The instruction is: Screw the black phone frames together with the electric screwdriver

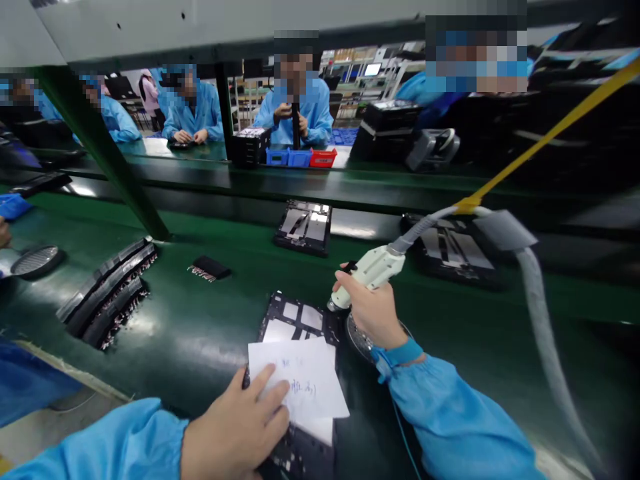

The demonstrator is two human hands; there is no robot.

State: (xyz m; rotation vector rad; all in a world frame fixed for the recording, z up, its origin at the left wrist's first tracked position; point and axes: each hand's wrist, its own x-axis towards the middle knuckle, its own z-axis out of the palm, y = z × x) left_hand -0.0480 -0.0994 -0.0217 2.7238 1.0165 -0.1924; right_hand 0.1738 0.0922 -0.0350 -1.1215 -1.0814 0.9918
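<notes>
Gripping the cream hand tool (375, 267), right of centre: right hand (370, 310), fingers closed round it, tool nose near the upper right corner of the open tablet (279, 330) at bottom centre. Left hand (245, 417) is spread, fingers resting on the white paper (317, 373) lying across that tablet. Round dish (356, 339) partly hidden behind right hand; black strips (113, 287) in rows at left of frame.

White sheets (323, 400) partly hid the black panel (310, 457); their handwriting (303, 388) was too blurred to read. The right hand (375, 310) partly covered a round dish (356, 339).
</notes>
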